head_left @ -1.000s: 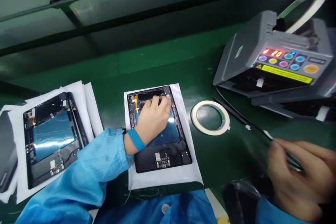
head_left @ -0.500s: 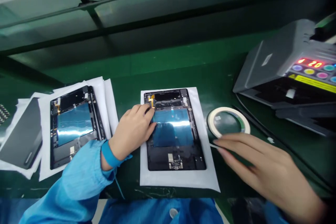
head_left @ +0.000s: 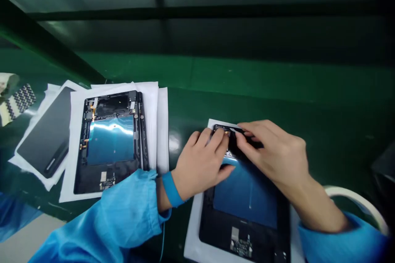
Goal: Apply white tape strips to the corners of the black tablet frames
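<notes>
White sheet under opened tablet, long axis near-far, far end slanting left. Left hand curled over its far-left part; hold cannot be told. Right hand nearer white strip, seemingly pinched, fingertips almost closed; strip points left from them

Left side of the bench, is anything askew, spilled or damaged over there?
Slightly askew: the gray panel lies slanted beside the open tablet, and the white sheets beneath are fanned unevenly. I see no spill or clear damage.
</notes>
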`<state>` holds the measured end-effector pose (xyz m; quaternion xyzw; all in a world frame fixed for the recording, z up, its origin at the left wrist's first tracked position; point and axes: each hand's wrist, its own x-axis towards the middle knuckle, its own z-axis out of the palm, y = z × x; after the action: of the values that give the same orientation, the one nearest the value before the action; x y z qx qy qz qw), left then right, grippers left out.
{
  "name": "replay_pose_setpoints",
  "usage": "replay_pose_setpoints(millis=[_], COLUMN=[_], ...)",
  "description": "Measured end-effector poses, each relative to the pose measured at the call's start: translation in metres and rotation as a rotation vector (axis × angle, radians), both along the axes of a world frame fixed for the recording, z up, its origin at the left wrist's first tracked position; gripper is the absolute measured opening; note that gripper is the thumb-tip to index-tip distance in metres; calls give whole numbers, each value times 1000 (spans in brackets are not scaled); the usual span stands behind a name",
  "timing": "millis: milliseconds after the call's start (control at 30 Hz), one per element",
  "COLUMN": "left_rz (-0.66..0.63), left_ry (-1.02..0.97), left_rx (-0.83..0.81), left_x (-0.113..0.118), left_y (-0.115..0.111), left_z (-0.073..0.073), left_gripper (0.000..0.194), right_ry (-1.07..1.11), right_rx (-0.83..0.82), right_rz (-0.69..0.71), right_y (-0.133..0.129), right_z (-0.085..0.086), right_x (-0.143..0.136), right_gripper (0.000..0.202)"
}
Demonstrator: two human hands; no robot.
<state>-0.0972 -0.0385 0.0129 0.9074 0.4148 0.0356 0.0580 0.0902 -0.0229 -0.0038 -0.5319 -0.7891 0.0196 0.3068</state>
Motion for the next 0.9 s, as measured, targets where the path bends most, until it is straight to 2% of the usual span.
replay_pose_setpoints(millis=[333,900], left_rz=[-12,-14], left_ry=[-6,-15], left_rx=[-19,-10], left_x=[0,2], left_y=[1,2], left_z=[1,1], left_gripper=[59,56], right_ry=[-180,-241], right_rx=[54,111], right_rz=[-2,16], right_y=[-1,1], right_z=[-3,-1], right_x=[-1,-6], right_gripper=[13,9])
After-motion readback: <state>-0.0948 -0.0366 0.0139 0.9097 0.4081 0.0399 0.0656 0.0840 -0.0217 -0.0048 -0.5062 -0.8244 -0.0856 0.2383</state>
